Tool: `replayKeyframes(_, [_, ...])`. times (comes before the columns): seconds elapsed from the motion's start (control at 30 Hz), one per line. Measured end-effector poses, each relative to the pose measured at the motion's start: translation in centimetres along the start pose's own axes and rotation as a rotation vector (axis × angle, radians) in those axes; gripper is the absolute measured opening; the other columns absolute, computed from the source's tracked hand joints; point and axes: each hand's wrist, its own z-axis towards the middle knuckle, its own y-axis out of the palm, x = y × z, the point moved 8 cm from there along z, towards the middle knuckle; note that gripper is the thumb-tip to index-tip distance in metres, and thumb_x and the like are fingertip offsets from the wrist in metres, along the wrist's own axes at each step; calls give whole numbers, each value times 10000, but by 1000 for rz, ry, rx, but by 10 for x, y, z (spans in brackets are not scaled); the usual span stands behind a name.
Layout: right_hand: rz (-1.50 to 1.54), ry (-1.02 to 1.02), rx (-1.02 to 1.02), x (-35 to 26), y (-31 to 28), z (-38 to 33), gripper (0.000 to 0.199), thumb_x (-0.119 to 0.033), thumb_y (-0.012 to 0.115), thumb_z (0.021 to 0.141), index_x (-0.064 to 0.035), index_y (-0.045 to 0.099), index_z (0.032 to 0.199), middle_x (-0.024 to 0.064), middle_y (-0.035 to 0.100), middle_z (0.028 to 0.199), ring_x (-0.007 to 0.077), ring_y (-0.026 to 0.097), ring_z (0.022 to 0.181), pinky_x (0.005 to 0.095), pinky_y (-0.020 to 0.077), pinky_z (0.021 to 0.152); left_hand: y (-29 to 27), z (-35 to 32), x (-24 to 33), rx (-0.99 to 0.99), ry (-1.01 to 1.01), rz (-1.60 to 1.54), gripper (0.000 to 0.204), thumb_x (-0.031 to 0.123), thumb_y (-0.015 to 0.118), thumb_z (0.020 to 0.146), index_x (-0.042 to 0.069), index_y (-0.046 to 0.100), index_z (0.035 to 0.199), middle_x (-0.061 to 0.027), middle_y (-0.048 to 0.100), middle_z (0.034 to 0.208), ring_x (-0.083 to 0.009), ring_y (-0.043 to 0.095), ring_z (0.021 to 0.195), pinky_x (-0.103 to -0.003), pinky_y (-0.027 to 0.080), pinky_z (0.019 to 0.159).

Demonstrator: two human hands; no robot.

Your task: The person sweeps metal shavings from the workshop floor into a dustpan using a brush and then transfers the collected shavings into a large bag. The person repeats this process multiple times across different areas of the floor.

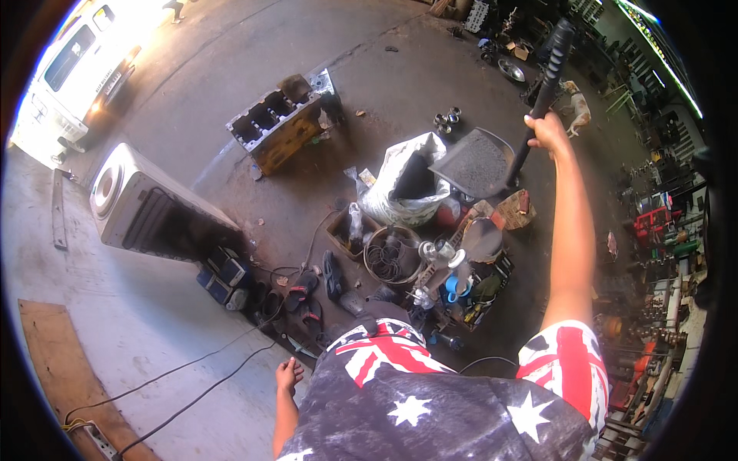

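My right hand is raised on a stretched-out arm and closed round the black handle of a long-handled dustpan. The dark grey pan hangs at the right edge of the mouth of a white sack. Whether the pan touches the sack, I cannot tell. Inside the sack's opening it looks dark. Low beside my body, my left hand holds nothing, its fingers loosely bent and apart.
A wire-filled basket, a cardboard box and sandals crowd my feet. Further off are an engine block, a white appliance, a dog and a white vehicle. Cables run along the left wall; metal parts line the right.
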Motion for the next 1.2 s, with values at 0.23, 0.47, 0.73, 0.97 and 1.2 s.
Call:
replayKeyframes(0.23, [274,177,-160,59,13,72,291,-187,687,916,-80,580,1164,73,555,1050,227,584,864,360,618,703,-20,-18,25,81,27,32,457,385,629,993,13,551,1246,-127,680,1096,-226,685,884,-367,548,729])
replayKeyframes(0.47, [211,121,-203,53,38,96,327,-215,690,922,-69,578,1193,83,586,1122,205,625,924,332,613,677,-35,-30,19,108,-19,73,478,387,622,994,19,535,1286,-142,673,1151,-239,685,927,-394,544,762])
replayKeyframes(0.73, [-100,48,-240,21,98,96,452,-210,697,891,-90,534,1296,87,622,1191,245,654,1026,387,628,670,-22,-29,23,102,-6,78,475,378,635,989,-2,556,1263,-137,687,1128,-225,694,902,-355,554,730])
replayKeyframes(0.97, [-380,-62,-334,-12,177,84,424,-164,664,844,-53,586,1246,137,691,1131,279,707,943,389,621,614,-21,-39,22,112,4,41,460,363,635,993,-2,558,1262,-135,689,1126,-227,695,902,-354,553,732])
replayKeyframes(1.2, [-583,-134,-436,-40,257,89,314,-113,571,852,38,670,1109,210,720,1041,337,731,750,404,593,552,-23,-66,-3,156,-55,16,446,353,632,996,3,556,1263,-136,689,1127,-222,694,908,-350,550,731])
